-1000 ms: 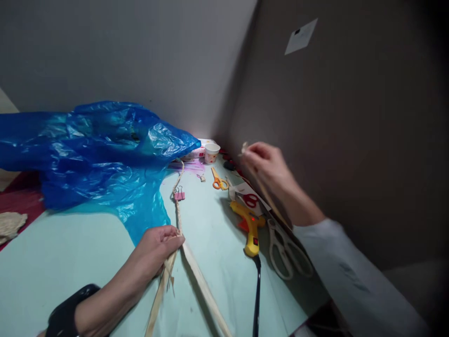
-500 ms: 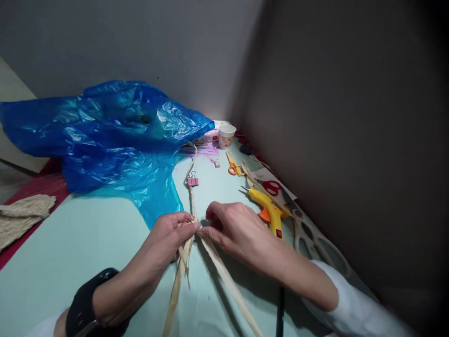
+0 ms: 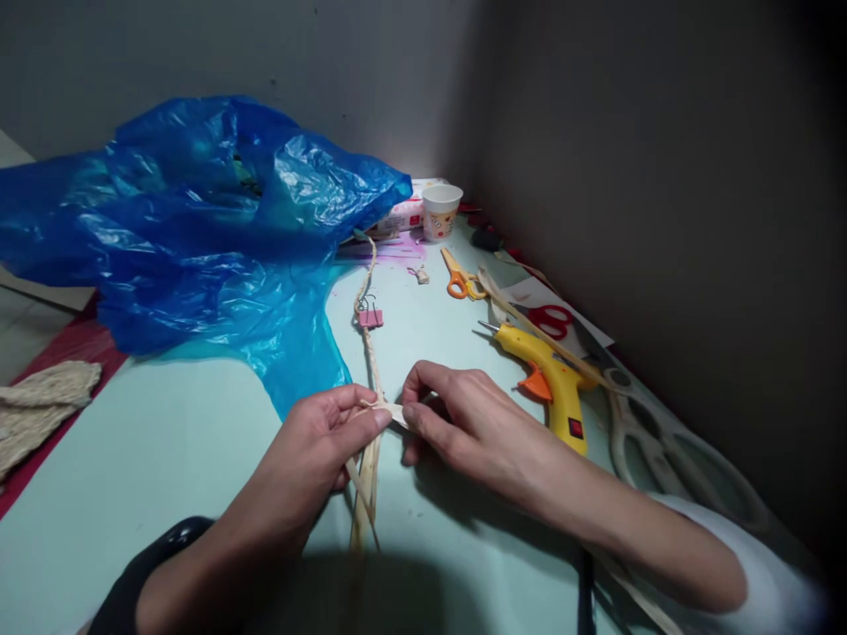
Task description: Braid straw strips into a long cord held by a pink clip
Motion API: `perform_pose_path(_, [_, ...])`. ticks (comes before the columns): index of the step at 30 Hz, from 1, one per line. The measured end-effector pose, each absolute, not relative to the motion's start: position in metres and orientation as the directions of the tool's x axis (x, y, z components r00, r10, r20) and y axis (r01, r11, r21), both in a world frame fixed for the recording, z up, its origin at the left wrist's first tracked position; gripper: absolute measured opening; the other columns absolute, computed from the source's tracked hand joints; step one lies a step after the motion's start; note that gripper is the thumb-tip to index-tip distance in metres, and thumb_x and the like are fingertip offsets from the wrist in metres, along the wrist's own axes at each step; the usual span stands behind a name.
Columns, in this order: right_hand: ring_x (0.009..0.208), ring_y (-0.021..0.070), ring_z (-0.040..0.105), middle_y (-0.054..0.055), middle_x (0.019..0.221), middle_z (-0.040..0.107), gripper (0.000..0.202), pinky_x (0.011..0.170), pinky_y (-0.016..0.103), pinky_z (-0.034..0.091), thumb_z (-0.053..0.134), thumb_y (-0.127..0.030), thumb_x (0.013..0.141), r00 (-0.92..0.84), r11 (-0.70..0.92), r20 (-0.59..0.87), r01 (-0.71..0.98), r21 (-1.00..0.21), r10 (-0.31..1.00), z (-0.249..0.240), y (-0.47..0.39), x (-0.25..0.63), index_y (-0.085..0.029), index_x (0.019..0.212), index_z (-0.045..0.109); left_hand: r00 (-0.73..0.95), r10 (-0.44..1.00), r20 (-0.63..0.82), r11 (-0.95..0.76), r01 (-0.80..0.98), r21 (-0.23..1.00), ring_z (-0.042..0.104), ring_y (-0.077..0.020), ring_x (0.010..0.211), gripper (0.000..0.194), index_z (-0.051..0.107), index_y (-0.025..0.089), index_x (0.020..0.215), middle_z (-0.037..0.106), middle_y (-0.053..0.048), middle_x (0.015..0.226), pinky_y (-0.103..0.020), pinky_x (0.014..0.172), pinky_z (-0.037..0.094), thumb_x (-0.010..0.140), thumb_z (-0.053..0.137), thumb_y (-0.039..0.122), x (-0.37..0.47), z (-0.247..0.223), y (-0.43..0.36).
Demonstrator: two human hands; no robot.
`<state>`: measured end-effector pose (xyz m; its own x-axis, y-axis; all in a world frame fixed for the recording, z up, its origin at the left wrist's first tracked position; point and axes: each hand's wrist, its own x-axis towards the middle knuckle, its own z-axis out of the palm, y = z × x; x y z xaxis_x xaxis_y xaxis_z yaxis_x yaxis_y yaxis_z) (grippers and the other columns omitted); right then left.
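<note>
Since half a second ago, the pale strand (image 3: 397,413) has swung from its slant toward the lower right to a short span between the hands at centre. From the left, the crumpled blue bag (image 3: 218,238) fills the upper left, its edge near the braid (image 3: 371,357); a sleeve brushing it could drag it onto the work. The left hand (image 3: 318,432), thumb and finger closed, pinches the braid's lower end below centre; should that pinch slacken, the last crossing could loosen. The pink clip (image 3: 371,317) anchors higher up (a hard tug might slip it). The right hand (image 3: 476,432) nips the strand between thumb and forefinger; overpulling could split it. Right of centre, the glue gun (image 3: 549,370) lies near that forearm; if hot, its nozzle might burn.
</note>
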<state>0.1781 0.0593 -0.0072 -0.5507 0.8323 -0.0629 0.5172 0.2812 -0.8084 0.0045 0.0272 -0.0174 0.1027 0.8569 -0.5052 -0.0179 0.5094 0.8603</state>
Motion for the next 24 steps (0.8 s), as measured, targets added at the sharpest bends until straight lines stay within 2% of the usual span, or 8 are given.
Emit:
perform_pose_path(6, [0.058,0.0118,0.045,-0.002,0.066,0.054,0.010,0.051,0.024,0.029,0.042,-0.026,0.091,-0.464,0.257,-0.052,0.578,-0.775,0.884,-0.008,0.064,0.180,-0.021,0.085,0.048,0.049,0.847,-0.530,0.531,-0.015,0.847,0.035,-0.0057,0.045,0.025,0.061,0.018,0.078,0.046,0.007,0.053,-0.017,0.042,0.022,0.070,0.071,0.039,0.010,-0.012,0.027])
perform_pose_path(11, [0.054,0.0108,0.040,-0.003,0.059,0.049,0.025,0.050,0.025,0.025,0.043,-0.030,0.094,-0.524,0.347,-0.028,0.602,-0.719,0.851,-0.010,0.066,0.181,-0.021,0.071,0.044,-0.003,0.825,-0.565,0.564,-0.039,0.825,0.041,-0.0056,0.044,0.020,0.062,0.018,0.075,0.051,0.007,0.051,-0.016,0.042,0.027,0.068,0.071,0.034,0.014,-0.007,0.027])
perform_pose_path(16, [0.051,0.0111,0.041,-0.002,0.057,0.048,0.030,0.051,0.027,0.023,0.034,-0.033,0.098,-0.563,0.374,-0.047,0.607,-0.701,0.825,-0.014,0.061,0.182,-0.021,0.073,0.046,-0.033,0.825,-0.564,0.564,-0.015,0.826,0.044,-0.0058,0.045,0.019,0.064,0.017,0.074,0.054,0.006,0.054,-0.015,0.042,0.030,0.069,0.070,0.034,0.014,-0.006,0.029])
perform_pose_path(21, [0.046,0.0102,0.034,-0.002,0.054,0.044,0.033,0.050,0.029,0.019,0.035,-0.032,0.097,-0.544,0.440,0.000,0.679,-0.588,0.839,-0.011,0.061,0.180,-0.020,0.068,0.043,-0.040,0.822,-0.568,0.568,-0.011,0.823,0.038,-0.0042,0.041,0.015,0.063,0.017,0.073,0.048,0.008,0.046,-0.014,0.040,0.026,0.070,0.069,0.031,0.014,-0.003,0.029])
perform_pose_path(24, [0.047,0.0108,0.038,-0.001,0.053,0.046,0.031,0.050,0.028,0.020,0.037,-0.033,0.097,-0.503,0.401,-0.031,0.724,-0.562,0.864,-0.009,0.063,0.179,-0.021,0.072,0.051,-0.048,0.816,-0.575,0.576,-0.003,0.817,0.042,-0.0050,0.042,0.018,0.063,0.017,0.075,0.051,0.007,0.049,-0.013,0.040,0.028,0.070,0.070,0.034,0.014,-0.004,0.029])
